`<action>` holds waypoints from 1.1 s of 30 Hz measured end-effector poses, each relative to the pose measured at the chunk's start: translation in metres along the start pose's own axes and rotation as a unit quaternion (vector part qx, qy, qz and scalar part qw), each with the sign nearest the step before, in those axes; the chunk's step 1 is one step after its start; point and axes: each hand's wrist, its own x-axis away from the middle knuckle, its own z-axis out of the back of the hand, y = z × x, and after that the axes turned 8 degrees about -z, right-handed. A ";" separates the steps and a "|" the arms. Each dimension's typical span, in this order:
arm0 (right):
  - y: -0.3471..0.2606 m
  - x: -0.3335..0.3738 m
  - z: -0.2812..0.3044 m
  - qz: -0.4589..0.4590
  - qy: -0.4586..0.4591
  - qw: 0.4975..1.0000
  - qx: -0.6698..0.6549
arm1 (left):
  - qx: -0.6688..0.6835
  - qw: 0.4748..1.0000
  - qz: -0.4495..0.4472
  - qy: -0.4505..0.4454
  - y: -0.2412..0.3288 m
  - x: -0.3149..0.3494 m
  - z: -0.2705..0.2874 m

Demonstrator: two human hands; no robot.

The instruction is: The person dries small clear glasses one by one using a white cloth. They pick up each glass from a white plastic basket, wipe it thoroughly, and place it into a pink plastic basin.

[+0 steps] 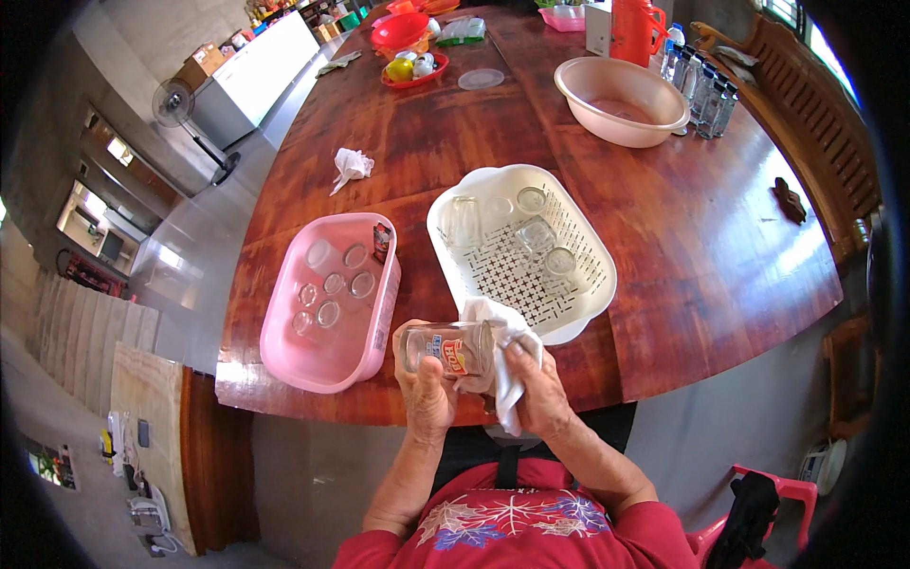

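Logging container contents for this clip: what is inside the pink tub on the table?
The pink tub holds about seven clear glass jars, most standing mouth up, and a dark-labelled packet leaning at its far corner. Whether there is water in it cannot be told.

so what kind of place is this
Probably a home or small eatery's dining area used for washing up. A big wooden table holds a pink tub of glasses and a white drain basket, and both hands wipe a glass with a cloth.
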 end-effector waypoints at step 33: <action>-0.025 0.025 0.011 0.034 -0.094 0.953 0.287 | -0.103 0.983 -0.107 -0.108 0.001 0.005 0.003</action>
